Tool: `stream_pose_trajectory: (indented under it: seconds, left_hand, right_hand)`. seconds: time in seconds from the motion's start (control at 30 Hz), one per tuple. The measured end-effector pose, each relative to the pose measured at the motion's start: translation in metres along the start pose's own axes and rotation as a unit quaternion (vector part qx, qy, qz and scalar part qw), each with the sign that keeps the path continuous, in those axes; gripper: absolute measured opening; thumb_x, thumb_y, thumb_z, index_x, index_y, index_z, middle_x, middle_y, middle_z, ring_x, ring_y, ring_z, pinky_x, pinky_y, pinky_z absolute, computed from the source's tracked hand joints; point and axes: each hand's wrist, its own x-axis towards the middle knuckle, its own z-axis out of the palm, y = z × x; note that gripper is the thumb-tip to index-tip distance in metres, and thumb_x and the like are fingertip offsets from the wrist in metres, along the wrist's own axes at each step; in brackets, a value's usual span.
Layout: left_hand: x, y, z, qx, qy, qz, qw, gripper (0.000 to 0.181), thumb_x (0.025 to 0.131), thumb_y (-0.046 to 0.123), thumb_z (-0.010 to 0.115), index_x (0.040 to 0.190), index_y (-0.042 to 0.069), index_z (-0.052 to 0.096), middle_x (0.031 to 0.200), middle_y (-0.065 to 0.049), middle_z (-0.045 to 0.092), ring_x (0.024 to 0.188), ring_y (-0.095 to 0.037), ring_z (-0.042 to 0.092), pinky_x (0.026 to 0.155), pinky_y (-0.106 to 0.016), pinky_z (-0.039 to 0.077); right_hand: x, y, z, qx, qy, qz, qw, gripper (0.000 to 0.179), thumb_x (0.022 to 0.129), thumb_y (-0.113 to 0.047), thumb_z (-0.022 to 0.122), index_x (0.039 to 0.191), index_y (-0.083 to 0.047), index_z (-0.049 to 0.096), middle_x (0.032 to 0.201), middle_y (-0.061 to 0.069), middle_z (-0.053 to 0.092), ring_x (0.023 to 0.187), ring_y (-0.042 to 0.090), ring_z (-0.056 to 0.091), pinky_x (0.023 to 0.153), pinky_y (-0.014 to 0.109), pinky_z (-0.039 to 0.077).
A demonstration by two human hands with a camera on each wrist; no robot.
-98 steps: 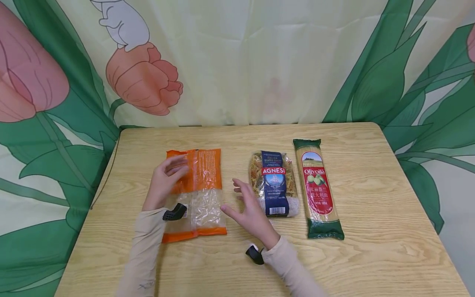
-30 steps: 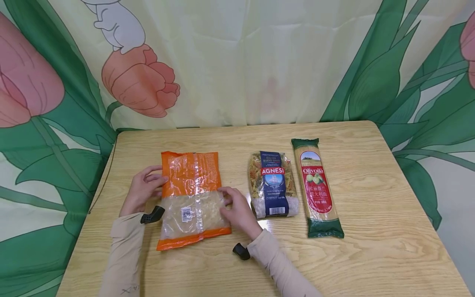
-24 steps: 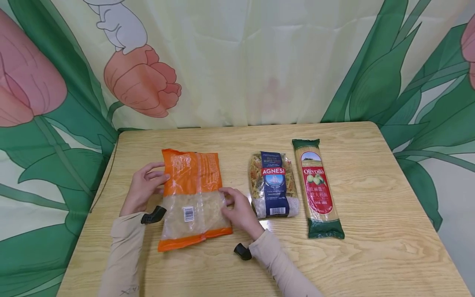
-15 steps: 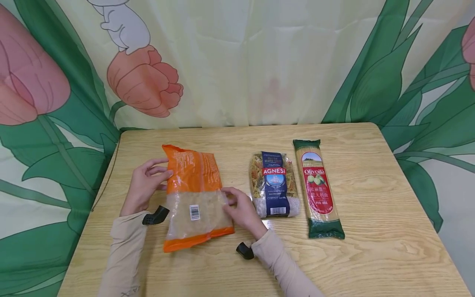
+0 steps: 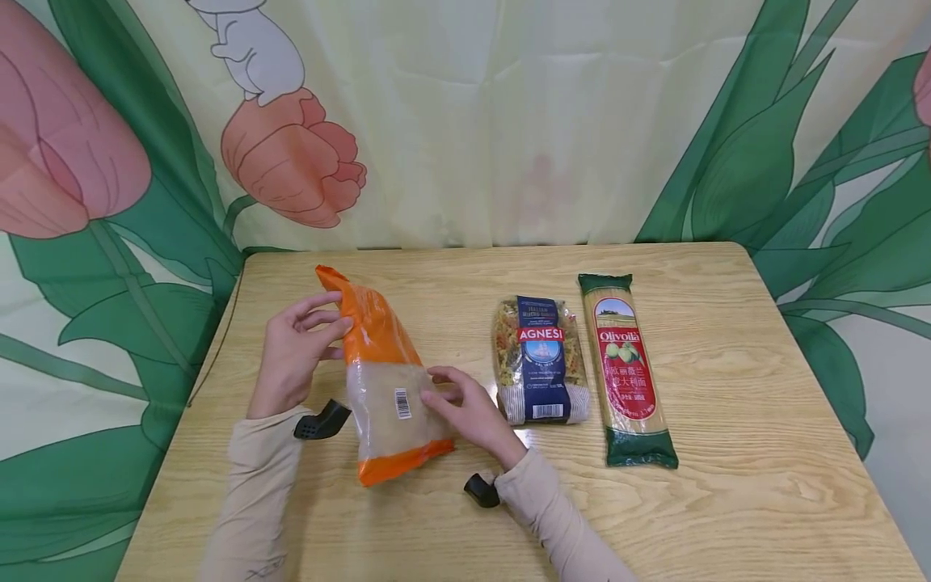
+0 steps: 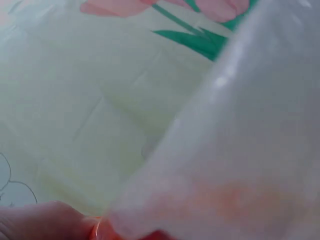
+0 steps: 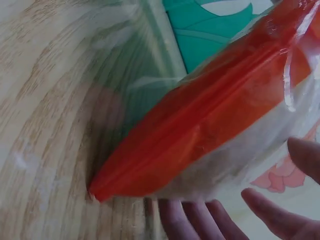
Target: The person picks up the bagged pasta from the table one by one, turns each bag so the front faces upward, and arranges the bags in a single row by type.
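Observation:
A plastic food bag (image 5: 393,388), orange at the top and bottom ends with a see-through middle and a barcode label, stands tilted above the table in the head view. My left hand (image 5: 298,347) pinches its upper left edge. At its right side edge, my right hand (image 5: 473,408) holds it between thumb and fingers. The bag's clear part (image 6: 260,130) fills much of the left wrist view, blurred. In the right wrist view its orange end (image 7: 170,145) slants across, with fingers (image 7: 180,222) below. The bag's pale contents cannot be told apart.
To the right on the wooden table (image 5: 756,388) lie a pasta bag labelled AGNESI (image 5: 541,360) and a long green-ended spaghetti pack labelled Olivoilà (image 5: 627,368). A tulip-print curtain (image 5: 465,121) hangs behind the table's back edge.
Both hands have taken hold of the bag's sides. Its left side has risen from the table and turned toward the right. The other two packs have not moved.

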Motion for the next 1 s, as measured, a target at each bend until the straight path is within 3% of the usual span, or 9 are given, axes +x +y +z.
stream_pose_trajectory:
  seconds: [0.13, 0.27, 0.5, 0.73, 0.83, 1.0]
  left_hand:
    - [-0.003, 0.009, 0.005, 0.01, 0.004, 0.006, 0.9999, 0.043, 0.09, 0.004, 0.072, 0.131, 0.003, 0.06, 0.094, -0.002, 0.07, 0.074, -0.014, 0.073, 0.061, -0.033, 0.061]
    - [-0.006, 0.017, 0.011, 0.011, 0.005, 0.006, 0.9999, 0.041, 0.09, 0.001, 0.071, 0.13, 0.003, 0.061, 0.09, 0.002, 0.07, 0.074, -0.014, 0.072, 0.061, -0.033, 0.061]
    - [-0.009, 0.025, 0.025, 0.02, 0.0, 0.012, 0.9997, 0.04, 0.089, 0.002, 0.071, 0.128, 0.004, 0.063, 0.091, 0.0, 0.069, 0.075, -0.014, 0.071, 0.06, -0.034, 0.062]
    - [-0.011, 0.028, 0.036, 0.018, -0.018, 0.019, 0.9995, 0.042, 0.089, 0.001, 0.071, 0.13, 0.003, 0.062, 0.096, -0.006, 0.068, 0.073, -0.015, 0.073, 0.059, -0.036, 0.062]
    - [-0.012, 0.028, 0.038, 0.013, -0.021, 0.022, 0.9995, 0.043, 0.089, 0.001, 0.071, 0.13, 0.004, 0.063, 0.096, -0.006, 0.068, 0.072, -0.016, 0.073, 0.057, -0.037, 0.061]
    - [-0.013, 0.029, 0.041, 0.009, -0.033, 0.025, 0.9991, 0.044, 0.089, 0.002, 0.072, 0.131, 0.005, 0.063, 0.097, -0.006, 0.069, 0.073, -0.017, 0.074, 0.056, -0.037, 0.061]
  right_hand:
    - [-0.001, -0.006, -0.002, 0.011, 0.01, -0.003, 0.9999, 0.048, 0.097, -0.024, 0.067, 0.14, -0.007, 0.053, 0.132, 0.02, 0.059, 0.114, 0.034, 0.065, 0.089, 0.043, 0.058]
    - [-0.004, -0.018, -0.004, 0.056, 0.01, -0.002, 0.9984, 0.059, 0.093, -0.027, 0.072, 0.145, -0.014, 0.048, 0.137, 0.02, 0.055, 0.121, 0.033, 0.06, 0.095, 0.044, 0.056]
    - [-0.011, -0.042, -0.006, 0.089, -0.035, 0.001, 0.9954, 0.087, 0.078, -0.039, 0.085, 0.151, -0.03, 0.039, 0.147, 0.006, 0.049, 0.137, 0.027, 0.046, 0.105, 0.054, 0.046]
    - [-0.006, -0.043, -0.001, 0.108, -0.074, 0.024, 0.9911, 0.101, 0.076, -0.045, 0.084, 0.156, -0.034, 0.023, 0.16, 0.006, 0.029, 0.145, 0.034, 0.031, 0.107, 0.058, 0.042]
    - [-0.001, -0.037, 0.001, 0.12, -0.074, 0.041, 0.9891, 0.101, 0.077, -0.044, 0.083, 0.156, -0.037, 0.021, 0.159, 0.008, 0.029, 0.142, 0.037, 0.034, 0.107, 0.058, 0.042]
    - [0.002, -0.03, 0.003, 0.124, -0.049, 0.05, 0.9898, 0.095, 0.076, -0.038, 0.085, 0.152, -0.043, 0.027, 0.151, 0.009, 0.04, 0.131, 0.033, 0.045, 0.098, 0.051, 0.051]
